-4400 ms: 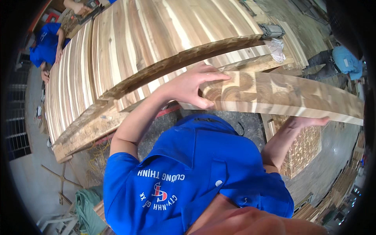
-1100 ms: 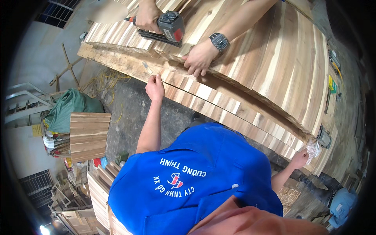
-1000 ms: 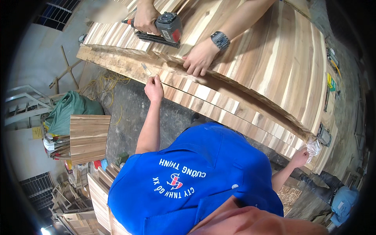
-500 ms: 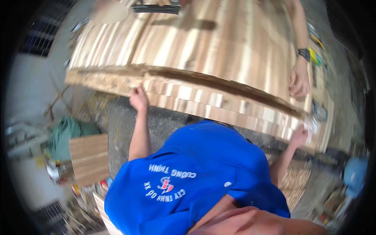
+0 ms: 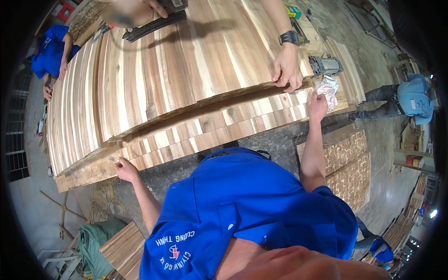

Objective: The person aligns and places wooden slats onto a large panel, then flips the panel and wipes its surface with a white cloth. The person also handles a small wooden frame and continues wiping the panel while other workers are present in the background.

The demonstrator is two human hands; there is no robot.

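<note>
Along the near edge of a work table, long striped wooden strips [image 5: 186, 140] lie in front of large striped wood panels [image 5: 154, 79]. My left hand [image 5: 127, 170] is closed at the left end of the strips, with a small, thin pale piece [image 5: 113, 159] sticking out of its fingers; its kind is unclear. My right hand [image 5: 318, 106] is closed at the strips' right end, touching or just beside a crumpled white wrapper [image 5: 328, 88]. What its fingers grip is hidden. A co-worker's hand [image 5: 287, 69] with a watch rests on the panel edge close by.
Opposite, the co-worker's other hand is at a black tool [image 5: 156, 25] on the panels. A grey metal tool [image 5: 325, 66] lies beyond the wrapper. Patterned wood stacks [image 5: 347, 163] stand at right, a green cloth [image 5: 100, 245] at lower left. Other people [image 5: 51, 51] work around.
The view has turned, so the table now slants up to the right. My hands stay near the strips' two ends. The co-worker's watch hand now touches the panel edge.
</note>
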